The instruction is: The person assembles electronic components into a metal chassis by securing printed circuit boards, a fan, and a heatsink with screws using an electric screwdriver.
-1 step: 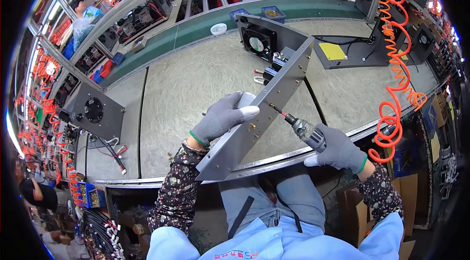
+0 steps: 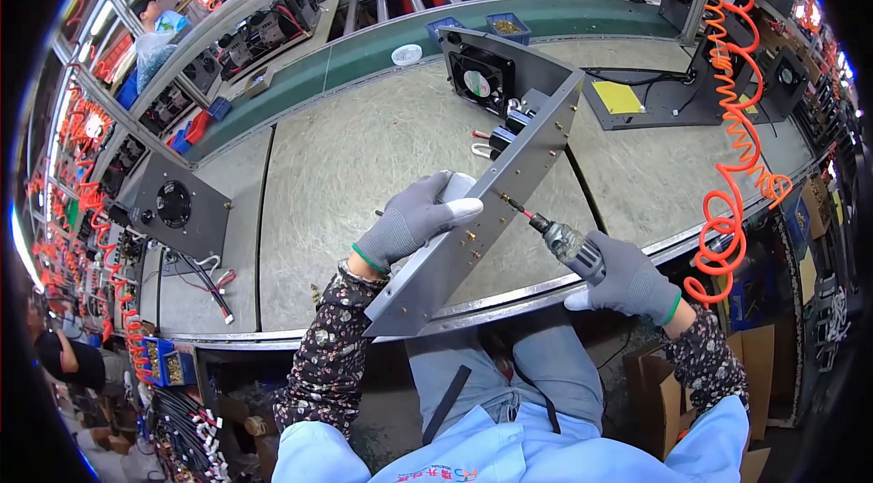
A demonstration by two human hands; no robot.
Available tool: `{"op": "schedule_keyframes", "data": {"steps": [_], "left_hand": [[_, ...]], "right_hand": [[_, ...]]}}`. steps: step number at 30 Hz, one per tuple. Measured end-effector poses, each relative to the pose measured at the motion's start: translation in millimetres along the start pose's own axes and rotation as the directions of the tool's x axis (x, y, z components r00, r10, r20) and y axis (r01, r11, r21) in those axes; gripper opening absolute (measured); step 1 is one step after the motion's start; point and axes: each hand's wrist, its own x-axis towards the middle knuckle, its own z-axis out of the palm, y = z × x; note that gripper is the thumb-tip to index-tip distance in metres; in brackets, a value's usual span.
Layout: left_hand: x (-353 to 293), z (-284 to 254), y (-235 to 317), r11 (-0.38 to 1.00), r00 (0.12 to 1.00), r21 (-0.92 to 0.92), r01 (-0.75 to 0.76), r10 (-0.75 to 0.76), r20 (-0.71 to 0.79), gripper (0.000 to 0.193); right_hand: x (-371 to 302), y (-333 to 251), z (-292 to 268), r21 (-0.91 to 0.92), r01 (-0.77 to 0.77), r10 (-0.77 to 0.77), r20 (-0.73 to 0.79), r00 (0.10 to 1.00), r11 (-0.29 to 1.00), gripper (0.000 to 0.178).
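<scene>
A grey metal chassis [image 2: 427, 287] stands tilted on its edge across the bench, its lower corner jutting over the front rim. Small brass screws dot its near face. A black fan [image 2: 479, 81] sits in its far wall, and blue-black components [image 2: 503, 135] are fixed inside. My left hand [image 2: 414, 217], in a grey glove, grips the chassis's upper edge, with its thumb over the rim and some fingers hidden. The gloved right hand [image 2: 629, 281] is closed around a power screwdriver [image 2: 573, 246]. The driver's bit meets a brass screw [image 2: 506, 198] on the near face.
An orange coiled air hose [image 2: 727, 165] hangs at the right. Another fan panel [image 2: 177, 206] with loose wires stands on the left. A chassis with a yellow sheet [image 2: 618, 96] lies at far right. Blue screw bins [image 2: 506, 26] and a white dish [image 2: 406, 55] are at the back.
</scene>
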Motion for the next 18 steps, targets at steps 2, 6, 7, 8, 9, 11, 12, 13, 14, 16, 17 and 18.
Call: {"op": "schedule_keyframes", "data": {"steps": [2, 6, 7, 8, 9, 11, 12, 13, 14, 16, 17, 18], "left_hand": [[-0.8, 1.2, -3.0, 0.999, 1.000, 0.035, -0.015, 0.016, -0.020, 0.076], [-1.3, 2.1, -6.3, 1.000, 1.000, 0.015, -0.009, 0.009, -0.006, 0.075], [-1.0, 2.8, -4.5, 1.000, 1.000, 0.010, -0.012, 0.012, -0.018, 0.074], [-0.5, 3.8, -2.9, 1.000, 0.999, 0.005, -0.014, 0.014, -0.030, 0.074], [0.9, 4.5, -1.7, 1.000, 0.999, 0.003, -0.019, 0.019, -0.029, 0.074], [1.0, 2.9, -2.3, 1.000, 1.000, 0.023, -0.021, 0.021, -0.008, 0.073], [1.2, 3.3, -3.5, 1.000, 1.000, 0.022, -0.018, 0.018, -0.010, 0.073], [1.9, 3.1, -7.1, 1.000, 1.000, 0.020, -0.021, 0.021, -0.015, 0.072], [2.4, 2.5, -10.6, 1.000, 0.999, 0.017, -0.023, 0.023, -0.022, 0.071], [2.8, 2.2, -10.3, 1.000, 0.999, 0.013, -0.023, 0.023, -0.022, 0.071], [2.9, 2.3, -7.8, 0.999, 0.999, 0.014, -0.032, 0.032, -0.021, 0.070], [3.8, 0.5, -4.9, 1.000, 1.000, -0.017, -0.020, 0.020, 0.006, 0.069]], "right_hand": [[-0.7, -3.1, 0.9, -0.115, -0.026, 0.028, 0.018, 0.999, 0.993, 0.074], [0.6, -12.3, -6.4, -0.076, -0.061, 0.067, 0.068, 0.995, 0.995, 0.073], [0.7, -12.0, -5.4, -0.079, -0.063, 0.069, 0.063, 0.996, 0.995, 0.073], [1.5, -10.2, -2.8, -0.142, -0.066, 0.072, 0.041, 0.997, 0.988, 0.074], [1.2, -9.0, -1.9, -0.205, -0.069, 0.075, 0.019, 0.997, 0.976, 0.075], [-2.8, -13.1, -2.5, -0.223, -0.072, 0.073, -0.001, 0.997, 0.972, 0.075], [-5.4, -15.1, -3.3, -0.241, -0.075, 0.072, -0.021, 0.997, 0.968, 0.076], [-7.5, -16.1, -2.2, -0.241, -0.074, 0.073, -0.013, 0.997, 0.968, 0.076], [-11.4, -15.7, -0.4, -0.248, -0.064, 0.058, -0.033, 0.998, 0.967, 0.076], [-24.0, -11.6, 0.2, -0.171, -0.024, 0.020, -0.027, 0.999, 0.985, 0.074], [-28.8, -7.7, 5.8, -0.180, -0.021, 0.020, -0.008, 1.000, 0.983, 0.074], [-32.5, -2.1, 14.3, -0.133, -0.006, 0.006, -0.002, 1.000, 0.991, 0.074]]}}
